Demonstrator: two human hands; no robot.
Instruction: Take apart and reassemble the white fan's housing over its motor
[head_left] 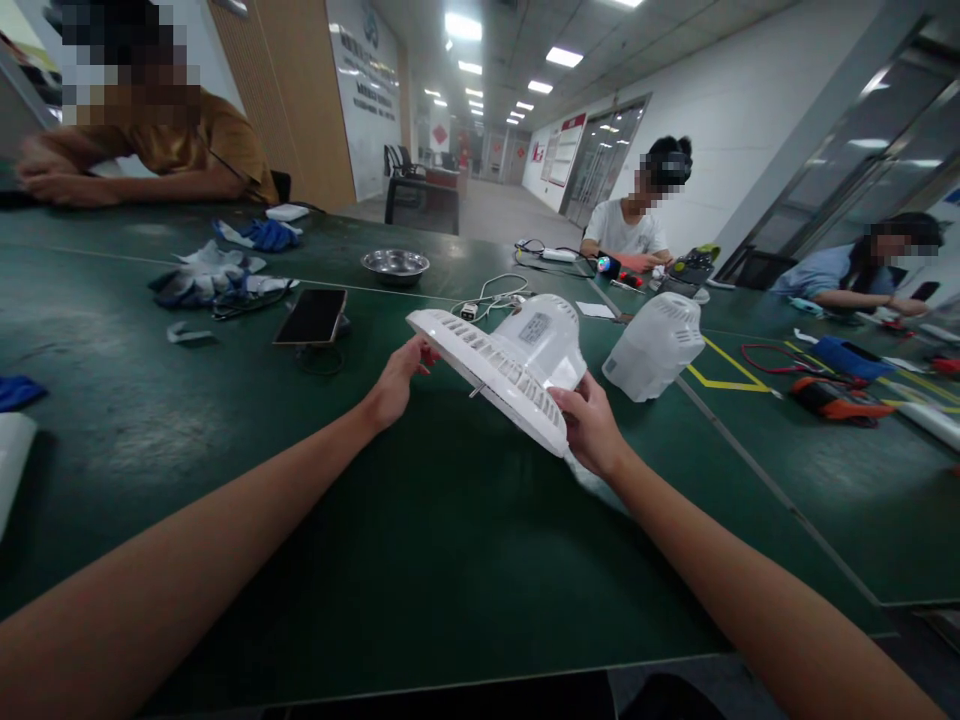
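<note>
A white plastic fan motor housing is held tilted above the green table, between my two hands. It has a wide slotted rim, a rounded back with a printed label, and a thin metal shaft sticking out of its face. At the rim's left end, my left hand has its fingers curled against the edge, partly hidden behind it. My right hand grips the lower right side, thumb on the outer surface and the other fingers underneath. Just right of the housing stands a translucent white plastic cover with slots.
Beyond the housing lie a white cable with a plug and a steel bowl. A phone and crumpled gloves are to the left. An orange multimeter lies right. Several people sit around the table.
</note>
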